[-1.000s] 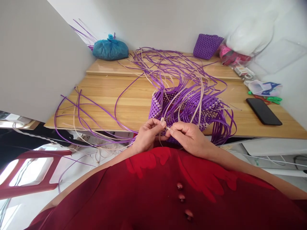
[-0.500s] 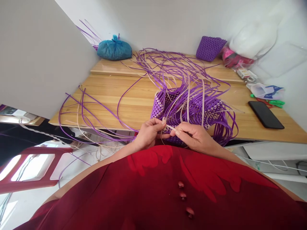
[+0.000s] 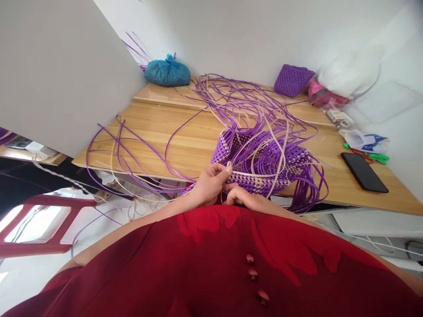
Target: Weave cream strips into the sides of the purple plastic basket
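A half-woven purple and cream basket (image 3: 261,182) sits at the table's front edge, its many loose strips trailing up and away. At its near left corner my left hand (image 3: 213,180) pinches a cream plastic strip (image 3: 251,175) between thumb and forefinger; the strip runs right along the basket's rim. Just below that rim, close to the left fingertips, is my right hand (image 3: 244,198) with its fingers curled in. What the right fingers hold, if anything, is hidden.
On the wooden table (image 3: 148,127) lie loose purple strips (image 3: 241,94), a black phone (image 3: 364,172) and green clips (image 3: 379,157). Farther back are a blue bag (image 3: 168,71), a finished-looking purple woven piece (image 3: 292,80) and a white plastic bag (image 3: 350,72). A red stool (image 3: 36,250) stands at lower left.
My right hand has let go of the cream strip's length and dropped down and left, below the rim. My left hand keeps its pinch. The view has shifted slightly.
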### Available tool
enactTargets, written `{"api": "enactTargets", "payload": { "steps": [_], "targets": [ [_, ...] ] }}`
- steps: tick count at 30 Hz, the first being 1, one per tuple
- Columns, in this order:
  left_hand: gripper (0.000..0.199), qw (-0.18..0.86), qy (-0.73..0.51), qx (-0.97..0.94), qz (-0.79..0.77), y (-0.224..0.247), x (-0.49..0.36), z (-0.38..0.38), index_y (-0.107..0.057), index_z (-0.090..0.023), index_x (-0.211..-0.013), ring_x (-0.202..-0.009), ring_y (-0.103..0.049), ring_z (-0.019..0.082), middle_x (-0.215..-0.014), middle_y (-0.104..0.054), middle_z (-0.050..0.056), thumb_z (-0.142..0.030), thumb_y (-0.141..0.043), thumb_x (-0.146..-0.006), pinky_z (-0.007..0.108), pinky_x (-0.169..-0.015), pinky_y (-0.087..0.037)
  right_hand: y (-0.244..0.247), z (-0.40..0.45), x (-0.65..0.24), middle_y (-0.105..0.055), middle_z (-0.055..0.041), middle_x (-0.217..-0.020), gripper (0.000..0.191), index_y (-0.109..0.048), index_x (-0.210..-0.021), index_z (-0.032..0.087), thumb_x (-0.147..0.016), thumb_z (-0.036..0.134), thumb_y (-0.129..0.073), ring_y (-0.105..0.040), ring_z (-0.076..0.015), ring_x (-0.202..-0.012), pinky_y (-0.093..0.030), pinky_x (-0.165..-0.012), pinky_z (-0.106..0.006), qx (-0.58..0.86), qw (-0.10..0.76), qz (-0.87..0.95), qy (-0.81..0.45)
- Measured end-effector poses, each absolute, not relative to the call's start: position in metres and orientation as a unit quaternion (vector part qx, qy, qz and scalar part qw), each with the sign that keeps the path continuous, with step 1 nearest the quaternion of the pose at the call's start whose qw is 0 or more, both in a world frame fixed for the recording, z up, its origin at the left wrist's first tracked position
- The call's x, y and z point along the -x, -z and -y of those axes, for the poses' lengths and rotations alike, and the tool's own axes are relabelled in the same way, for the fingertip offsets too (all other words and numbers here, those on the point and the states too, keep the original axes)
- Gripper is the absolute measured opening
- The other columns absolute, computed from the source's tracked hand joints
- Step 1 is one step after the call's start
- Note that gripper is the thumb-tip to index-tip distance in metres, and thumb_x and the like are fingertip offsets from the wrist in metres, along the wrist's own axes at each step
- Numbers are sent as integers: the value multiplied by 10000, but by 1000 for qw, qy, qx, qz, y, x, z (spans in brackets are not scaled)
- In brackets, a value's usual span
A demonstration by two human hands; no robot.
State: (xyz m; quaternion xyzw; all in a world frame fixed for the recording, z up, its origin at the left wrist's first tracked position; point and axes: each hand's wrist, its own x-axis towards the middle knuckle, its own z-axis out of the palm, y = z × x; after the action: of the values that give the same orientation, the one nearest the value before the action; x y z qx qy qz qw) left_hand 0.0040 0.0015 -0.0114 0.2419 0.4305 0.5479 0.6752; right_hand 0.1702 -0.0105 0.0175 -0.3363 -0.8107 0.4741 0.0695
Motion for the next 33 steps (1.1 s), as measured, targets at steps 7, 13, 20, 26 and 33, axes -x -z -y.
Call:
{"api": "enactTargets", "payload": {
  "steps": [7,13,20,26,33],
  "targets": [
    [473,658,-550,-295,-421,14,0,0,-534,-151,-736,-510,-505,57,-605,-532,-55,-449,-874,-595,170,-460,-472,-72,-3,-176,-629,-89,-1046,219,-674,-1072,139,-1004,115,-467,-589,-219,-945,-440,-846,-309,240,158,950,-119],
    [501,694,-535,-248,-412,11,5,3,-546,-135,-691,-610,-505,64,-680,-517,-39,-403,-923,-497,263,-592,-605,-76,-57,-163,-655,-30,-893,103,-716,-893,146,-931,82,-645,-598,-202,-858,-406,-801,-288,263,104,958,-36],
    [434,713,-526,-236,-399,13,8,4,-540,-145,-682,-655,-505,85,-706,-509,-22,-388,-882,-568,269,-594,-613,-63,-70,-156,-666,0,-834,118,-729,-854,153,-894,61,-668,-606,-166,-788,-383,-716,-246,282,69,952,-98],
    [372,711,-524,-235,-405,10,7,5,-545,-141,-661,-668,-532,90,-733,-523,-17,-302,-867,-569,276,-600,-617,-61,-67,-156,-680,-35,-932,180,-734,-874,156,-928,64,-589,-601,-203,-886,-407,-868,-313,247,134,958,-61],
    [351,700,-527,-225,-427,7,6,6,-565,-128,-662,-652,-541,89,-724,-541,-14,-275,-867,-556,287,-592,-620,-64,-26,-181,-652,-64,-913,143,-691,-842,157,-973,198,-649,-533,-292,-967,-342,-888,-438,290,161,942,55]
  ]
}}
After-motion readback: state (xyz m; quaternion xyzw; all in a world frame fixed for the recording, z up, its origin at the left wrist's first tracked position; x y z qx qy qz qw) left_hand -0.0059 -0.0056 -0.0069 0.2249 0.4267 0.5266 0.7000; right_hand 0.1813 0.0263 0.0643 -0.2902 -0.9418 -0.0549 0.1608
